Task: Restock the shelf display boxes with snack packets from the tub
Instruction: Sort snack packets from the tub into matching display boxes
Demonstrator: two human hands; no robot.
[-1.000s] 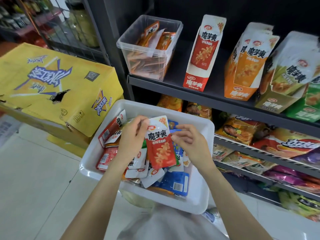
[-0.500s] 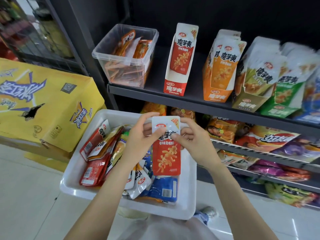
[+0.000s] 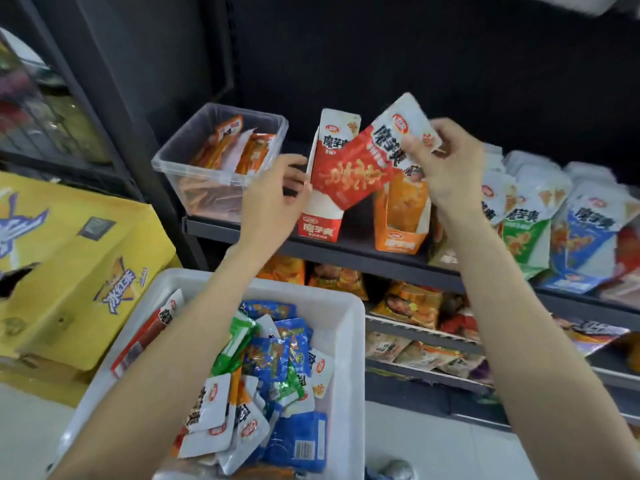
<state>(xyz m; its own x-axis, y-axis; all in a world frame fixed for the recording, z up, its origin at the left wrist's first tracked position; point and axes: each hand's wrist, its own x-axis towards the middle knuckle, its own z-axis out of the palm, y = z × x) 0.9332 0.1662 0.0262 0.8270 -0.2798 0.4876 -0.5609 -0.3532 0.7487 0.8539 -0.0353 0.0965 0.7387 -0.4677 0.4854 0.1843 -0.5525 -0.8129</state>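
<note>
My right hand (image 3: 446,164) pinches the white top of a red snack packet (image 3: 360,168), held tilted in front of the tall red-and-white display box (image 3: 323,216) on the upper shelf. My left hand (image 3: 273,199) is at the left side of that box, fingers curled toward its edge and near the packet's lower corner. Whether it touches either one is unclear. The white tub (image 3: 346,341) sits below, holding several mixed packets in blue, green, white and red.
A clear plastic bin (image 3: 180,161) of orange packets stands left of the red box. An orange display box (image 3: 398,233), then green and blue ones (image 3: 581,244), stand to the right. Yellow cartons (image 3: 69,265) sit at the left. Lower shelves (image 3: 415,341) carry bagged snacks.
Both hands rose from the tub up to the upper shelf. The red packet went with them and now hangs tilted from my right hand in front of the red box.
</note>
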